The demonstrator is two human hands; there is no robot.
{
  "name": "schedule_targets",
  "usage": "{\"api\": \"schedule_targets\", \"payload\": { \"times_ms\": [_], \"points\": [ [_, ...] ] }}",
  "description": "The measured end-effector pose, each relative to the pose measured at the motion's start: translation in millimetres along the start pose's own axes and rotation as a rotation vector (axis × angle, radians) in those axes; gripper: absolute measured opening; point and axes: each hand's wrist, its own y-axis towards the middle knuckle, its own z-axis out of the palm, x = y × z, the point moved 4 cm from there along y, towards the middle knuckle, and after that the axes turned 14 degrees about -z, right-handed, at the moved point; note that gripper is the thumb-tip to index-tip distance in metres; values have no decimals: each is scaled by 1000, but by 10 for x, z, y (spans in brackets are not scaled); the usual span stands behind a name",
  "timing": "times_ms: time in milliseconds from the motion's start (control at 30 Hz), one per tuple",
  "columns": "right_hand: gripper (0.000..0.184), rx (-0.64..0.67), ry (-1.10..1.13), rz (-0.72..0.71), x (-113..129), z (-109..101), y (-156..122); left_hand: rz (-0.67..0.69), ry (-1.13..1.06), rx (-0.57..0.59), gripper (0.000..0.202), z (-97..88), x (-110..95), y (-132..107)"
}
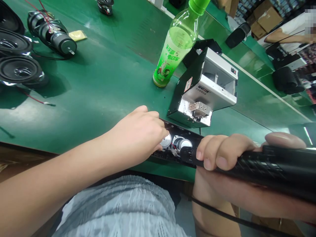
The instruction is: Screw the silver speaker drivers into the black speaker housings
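Note:
My right hand (227, 149) is wrapped around a black electric screwdriver (266, 164), its front end pointing left into a long black housing (195, 138). Two round silver-backed speakers (185, 143) show inside that housing, with thin red wires between them. Over the left part of the housing, my left hand (148, 131) is closed with its fingers curled down beside one speaker. What its fingertips grip is hidden behind the hand. The screwdriver's tip is too dark to make out.
Just behind the housing stands a silver and black screw-feeder machine (202, 89). A green-labelled bottle (176, 46) is next to it. Loose speakers (21, 69) with wires lie at the left on the green table (98, 82). A black cable (217, 210) hangs at lower right. Across the table is another person's arm (286, 38).

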Motion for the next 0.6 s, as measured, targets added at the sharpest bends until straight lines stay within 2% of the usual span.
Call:
{"api": "schedule_targets", "payload": {
  "times_ms": [167, 300, 367, 467, 533, 600],
  "points": [
    [60, -24, 39, 19, -15, -6, -10, -5, 1, 14, 7, 14, -1, 1],
    [63, 46, 19, -17, -4, 46, -1, -6, 0, 11, 7, 10, 0, -6],
    [58, 4, -14, -12, 16, 51, -8, -3, -1, 1, 7, 0, 0, -8],
    [39, -44, -73, 90, 14, 26, -35, -1, 1, 4, 6, 0, 3, -7],
    [36, 22, -49, 70, 15, 7, -32, -5, 5, 10, 7, 7, 4, -4],
    [40, 184, -47, 14, 7, -3, -21, -8, 6, 12, 7, 11, 4, -4]
  ]
}}
